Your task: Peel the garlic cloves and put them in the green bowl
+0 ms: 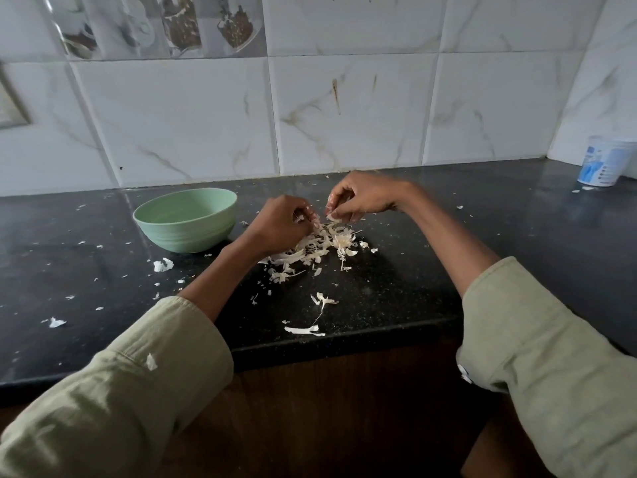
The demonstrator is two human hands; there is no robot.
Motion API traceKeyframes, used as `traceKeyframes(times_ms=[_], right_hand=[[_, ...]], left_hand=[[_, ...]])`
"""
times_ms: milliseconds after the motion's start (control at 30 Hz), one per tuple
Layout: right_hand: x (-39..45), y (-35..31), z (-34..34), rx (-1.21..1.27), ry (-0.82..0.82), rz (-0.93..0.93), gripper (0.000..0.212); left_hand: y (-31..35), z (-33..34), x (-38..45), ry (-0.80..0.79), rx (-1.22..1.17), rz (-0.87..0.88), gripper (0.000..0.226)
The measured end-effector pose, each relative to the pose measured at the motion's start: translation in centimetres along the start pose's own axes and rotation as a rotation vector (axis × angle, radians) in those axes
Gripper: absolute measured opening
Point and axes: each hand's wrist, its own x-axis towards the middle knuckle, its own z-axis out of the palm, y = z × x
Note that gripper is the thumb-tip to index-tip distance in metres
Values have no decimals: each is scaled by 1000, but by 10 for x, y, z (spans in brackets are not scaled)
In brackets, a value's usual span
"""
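Pinching a pale, papery-skinned garlic clove, both hands' fingers curl beside the green bowl.

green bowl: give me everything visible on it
The green bowl is pale mint, round, matte like plastic, with faint ridges low on its outer wall. It stands upright on the black counter, left of the left hand, not touching it. Its inside is barely seen; no cloves show. Peel scraps lie near its base.

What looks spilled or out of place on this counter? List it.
Garlic skins lie in a loose pile under both hands on the black counter, with flakes scattered left past the green bowl and right toward the white tub. One flake clings to the left sleeve.
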Motion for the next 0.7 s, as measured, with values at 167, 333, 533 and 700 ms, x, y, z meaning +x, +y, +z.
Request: traceKeyframes(times_ms=[167,333,533,700], right_hand=[[0,1,1,17,10,28,18],[2,2,1,40,40,40,22],[1,6,1,80,93,17,20],[3,7,1,81,126,6,23]], left_hand=[[2,-1,0,6,-21,51,18],[2,0,1,39,-79,73,25],[-3,1,3,76,-32,41,22],[-4,0,4,114,12,-8,12]])
